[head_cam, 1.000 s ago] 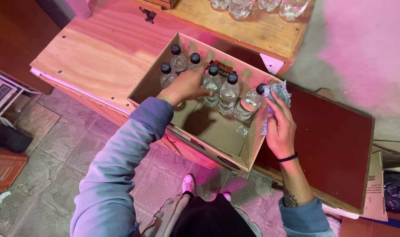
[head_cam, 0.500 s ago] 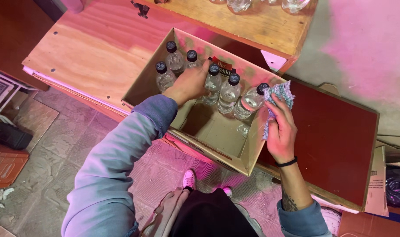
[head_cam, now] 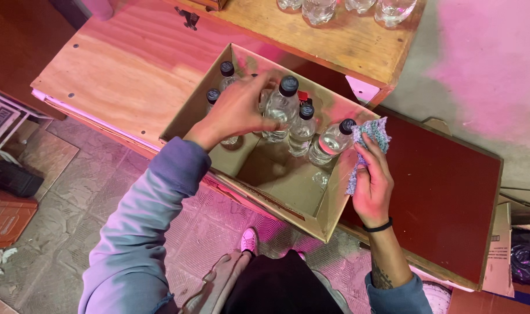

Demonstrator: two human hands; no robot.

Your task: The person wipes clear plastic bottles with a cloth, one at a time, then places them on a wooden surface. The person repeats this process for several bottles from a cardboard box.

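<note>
A: Where is the left hand?

B: Inside the open cardboard box, its grip closed around 1 clear plastic bottle with a dark cap. That bottle stands roughly upright near the middle of the box, its cap above the fingers.

A: And the right hand?

B: At the box's right wall, its grip closed on a small blue-grey knitted cloth. The cloth bunches up just beside the cap of a tilted bottle, which leans against that wall.

A: Other bottles in the box?

B: At least 3 more (some are hidden behind the left hand): 2 at the far left corner and 1 between the held bottle and the tilted one. The near half of the box floor is bare cardboard.

A: What carries the box?

B: It sits across the edge of a plywood counter and a dark red panel. On a wooden shelf beyond it stand more clear bottles, cut off by the top edge.
</note>
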